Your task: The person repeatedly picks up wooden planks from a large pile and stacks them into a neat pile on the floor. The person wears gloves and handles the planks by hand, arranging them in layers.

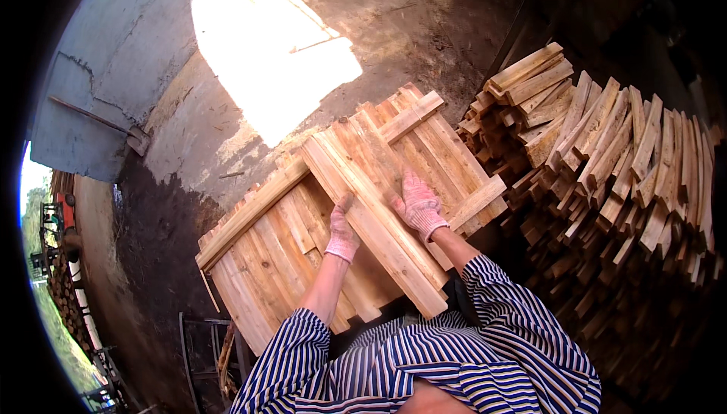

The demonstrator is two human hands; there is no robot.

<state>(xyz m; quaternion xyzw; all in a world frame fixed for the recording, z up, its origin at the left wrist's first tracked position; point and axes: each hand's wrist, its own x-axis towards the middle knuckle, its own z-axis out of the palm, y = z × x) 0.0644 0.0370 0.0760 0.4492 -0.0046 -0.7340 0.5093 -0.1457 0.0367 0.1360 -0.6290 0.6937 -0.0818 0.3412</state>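
Note:
A stack of wooden boards (371, 221) lies in front of me, slanting from upper left to lower right across more planks. My left hand (344, 234), in a pinkish knit glove, is closed against the left edge of these boards. On their right edge is my right hand (419, 203), gloved alike, its fingers bent around the side and slightly blurred. Beneath them spreads a layer of side-by-side planks (265, 236). A crosswise batten (254, 213) rests over the planks on the left, and shorter battens (477, 206) cross those on the right.
A tall heap of narrow wooden slats (621, 153) stands close on the right. Bright sunlight falls on the dirt floor (424, 28) ahead. A long-handled tool (98, 121) leans by the grey wall (113, 50). At lower left stands a dark metal frame (198, 349).

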